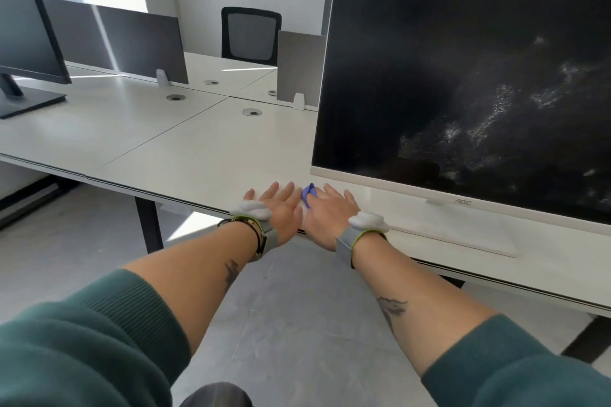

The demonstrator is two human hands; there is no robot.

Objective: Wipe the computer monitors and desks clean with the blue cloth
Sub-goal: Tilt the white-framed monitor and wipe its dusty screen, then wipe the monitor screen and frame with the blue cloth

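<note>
Head view: low in the middle of the frame, both hands lie flat on the white counter (205, 149) near its front edge. The left hand (281, 205) is spread, holding nothing. The right hand (325, 211) presses the blue cloth (308, 194), which peeks out between the hands. The cloth looks soft, light and easily bunched, so a flat palm suits it. To the left the counter is open; the smudged AOC monitor (463, 82) crowds the right.

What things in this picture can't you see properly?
- Blue cloth: mostly hidden between and under the hands, left hand and right hand.
- White monitor: right side cut off by the frame edge.
- Dark monitor: left part cut off.
- Chair: lower half behind the desk.
</note>
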